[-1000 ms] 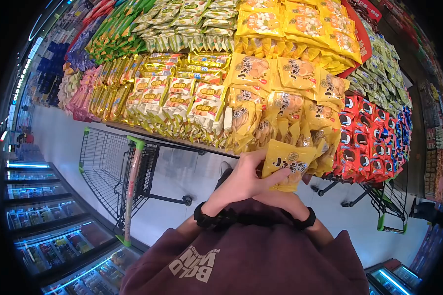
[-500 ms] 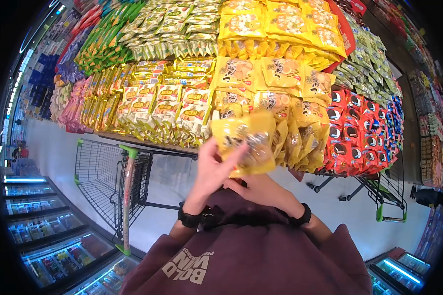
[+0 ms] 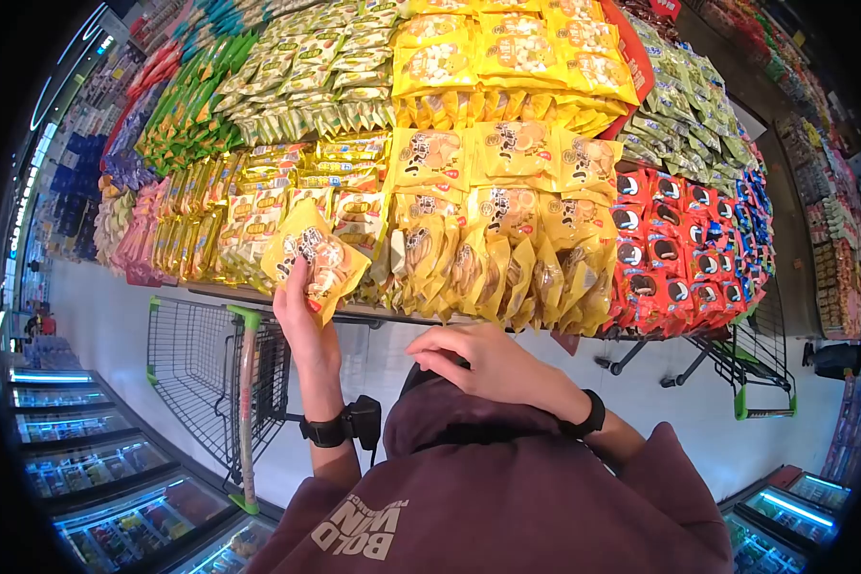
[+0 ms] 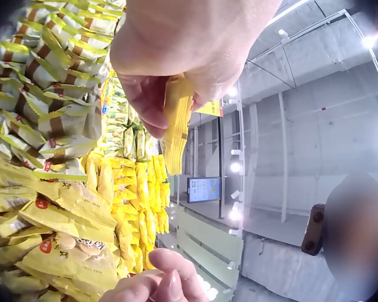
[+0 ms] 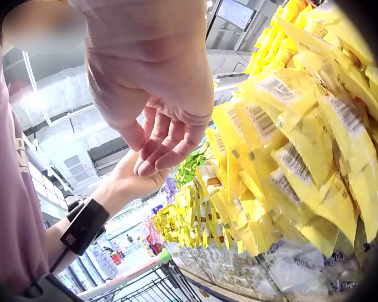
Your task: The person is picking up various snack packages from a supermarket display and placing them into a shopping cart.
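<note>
Nearest us, the dark purple hoodie (image 3: 536, 488), pale lettering on its chest. Just ahead of it, the right hand (image 3: 507, 368): fingers loosely bent, nothing in its hold, a black band at the wrist. To its left and farther forward, the left hand (image 3: 306, 330) grips a yellow packet (image 3: 318, 258), thumb across the printed front, fingers behind; hand closed on it, not spread. We place the packet over the front of the display, in front of the white packets (image 3: 361, 212). The two hands are apart.

Behind and right of the white packets, we note upright and flat-laid yellow biscuit packets (image 3: 521, 153); right of those, red packets (image 3: 667, 251). Near cart (image 3: 196, 359) below the display's left part; second cart (image 3: 767, 378) at far right. Farther back on the display: brighter yellow bags (image 3: 521, 48), pale green packets (image 3: 301, 72). Off to our left, lit glass-topped cases (image 3: 91, 474). High and farther off, the left wrist view gives us a lit screen (image 4: 203, 189), its writing too small to read.
</note>
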